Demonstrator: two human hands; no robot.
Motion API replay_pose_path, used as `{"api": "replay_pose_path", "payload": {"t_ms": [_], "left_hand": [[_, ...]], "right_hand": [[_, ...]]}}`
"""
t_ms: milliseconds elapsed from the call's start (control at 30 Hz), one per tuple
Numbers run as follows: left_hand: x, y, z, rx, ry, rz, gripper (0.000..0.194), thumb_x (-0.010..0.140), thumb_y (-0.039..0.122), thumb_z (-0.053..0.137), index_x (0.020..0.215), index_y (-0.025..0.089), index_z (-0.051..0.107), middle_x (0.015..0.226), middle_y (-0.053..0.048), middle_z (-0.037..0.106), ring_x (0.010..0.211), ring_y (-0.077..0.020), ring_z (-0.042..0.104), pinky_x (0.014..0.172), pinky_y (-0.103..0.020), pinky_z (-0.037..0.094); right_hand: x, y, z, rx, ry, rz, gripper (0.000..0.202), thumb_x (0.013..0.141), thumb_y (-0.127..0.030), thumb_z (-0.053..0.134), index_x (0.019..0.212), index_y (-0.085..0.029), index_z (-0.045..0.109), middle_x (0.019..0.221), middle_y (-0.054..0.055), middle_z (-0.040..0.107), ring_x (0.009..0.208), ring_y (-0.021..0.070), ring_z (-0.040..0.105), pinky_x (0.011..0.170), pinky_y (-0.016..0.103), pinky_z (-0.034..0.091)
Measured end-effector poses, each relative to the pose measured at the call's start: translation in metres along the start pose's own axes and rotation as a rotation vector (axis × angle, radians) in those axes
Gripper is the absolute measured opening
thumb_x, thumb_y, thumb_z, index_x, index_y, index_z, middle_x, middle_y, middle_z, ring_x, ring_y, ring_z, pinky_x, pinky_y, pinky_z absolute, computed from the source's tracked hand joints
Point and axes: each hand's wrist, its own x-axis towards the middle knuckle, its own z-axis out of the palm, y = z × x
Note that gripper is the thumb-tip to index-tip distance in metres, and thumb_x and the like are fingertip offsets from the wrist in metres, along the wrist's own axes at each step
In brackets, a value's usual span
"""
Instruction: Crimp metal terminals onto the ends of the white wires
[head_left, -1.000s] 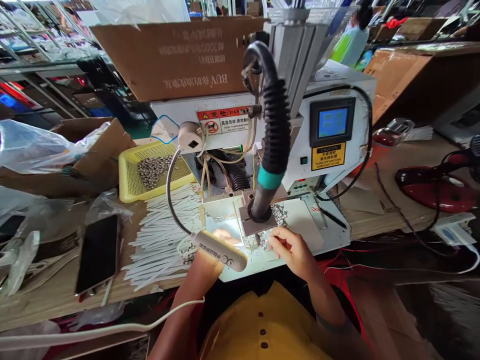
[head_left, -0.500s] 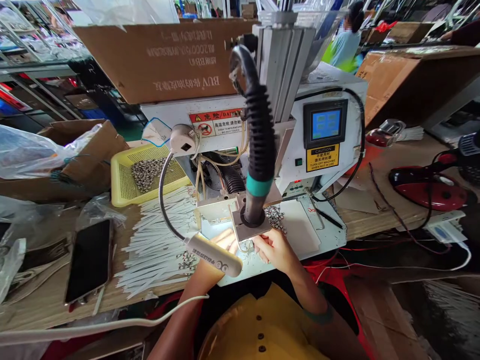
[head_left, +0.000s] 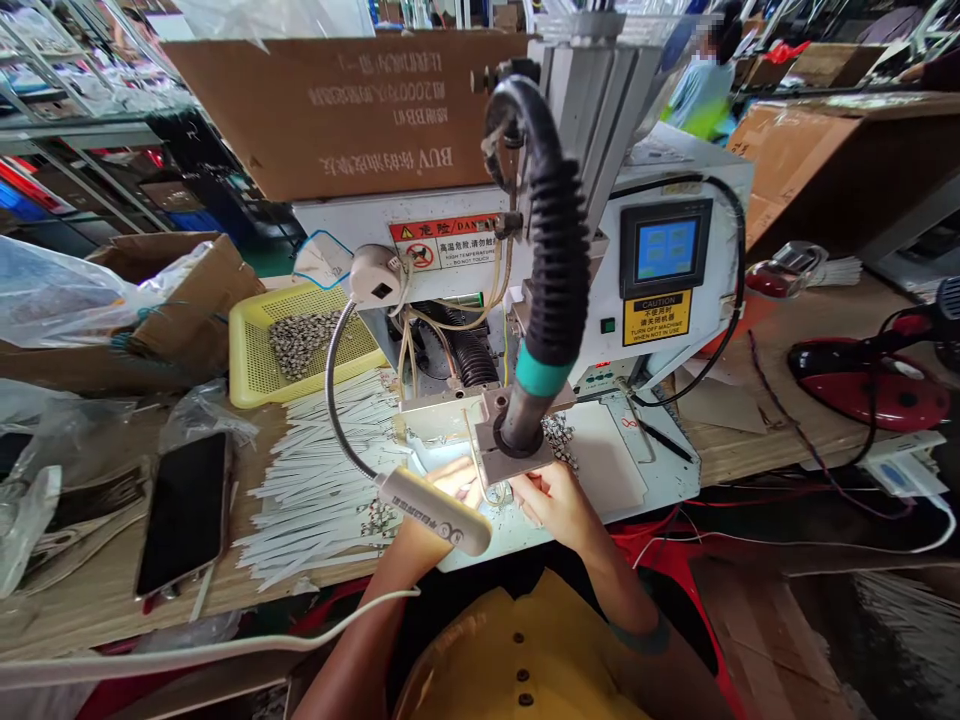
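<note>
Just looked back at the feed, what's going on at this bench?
A person works bare-handed at a white machine. The left hand and right hand are on either side of the metal block under the black hose; whatever they may hold is too small or hidden to tell. A lamp partly covers the left hand. Small metal pieces lie beyond the right hand, white strips are spread to the left, and a yellow basket holds more pieces.
</note>
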Motion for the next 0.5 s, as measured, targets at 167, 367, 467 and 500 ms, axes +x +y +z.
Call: {"api": "replay_pose_path", "payload": {"t_ms": [167, 367, 467, 500], "left_hand": [[0.0018, 0.0033, -0.0019, 0.039, -0.007, 0.012, 0.031, 0.086, 0.028, 0.043, 0.056, 0.023, 0.05, 0.05, 0.001, 0.048, 0.053, -0.0157, 0.049, 0.053, -0.028, 0.046], [0.0054, 0.0086, -0.0065, -0.003, 0.004, 0.165, 0.034, 0.084, 0.024, 0.039, 0.05, 0.024, 0.04, 0.046, 0.002, 0.035, 0.045, -0.0134, 0.033, 0.047, -0.028, 0.038], [0.0068, 0.0089, -0.0073, -0.033, -0.005, 0.207, 0.035, 0.084, 0.022, 0.038, 0.049, 0.024, 0.037, 0.049, 0.002, 0.034, 0.048, -0.0136, 0.033, 0.048, -0.028, 0.038], [0.0072, 0.0088, -0.0073, -0.043, -0.007, 0.215, 0.035, 0.084, 0.021, 0.038, 0.049, 0.024, 0.036, 0.049, 0.002, 0.033, 0.049, -0.0135, 0.033, 0.049, -0.027, 0.039]], "right_hand": [[-0.0006, -0.0005, 0.0001, -0.025, 0.006, -0.016, 0.029, 0.088, -0.036, 0.051, 0.063, -0.021, 0.043, 0.05, -0.005, 0.04, 0.04, 0.0075, 0.036, 0.039, 0.022, 0.028], [-0.0014, -0.0037, 0.0003, -0.004, 0.017, -0.024, 0.02, 0.086, -0.028, 0.05, 0.068, -0.021, 0.044, 0.055, -0.005, 0.044, 0.04, 0.007, 0.036, 0.039, 0.022, 0.028], [-0.0012, -0.005, 0.0002, 0.004, 0.009, -0.018, 0.019, 0.085, -0.026, 0.051, 0.069, -0.022, 0.044, 0.054, -0.005, 0.043, 0.039, 0.0069, 0.035, 0.038, 0.022, 0.028], [-0.0012, -0.0053, 0.0002, 0.007, 0.008, -0.015, 0.019, 0.085, -0.027, 0.051, 0.068, -0.022, 0.044, 0.054, -0.005, 0.043, 0.039, 0.007, 0.034, 0.038, 0.022, 0.028]]}}
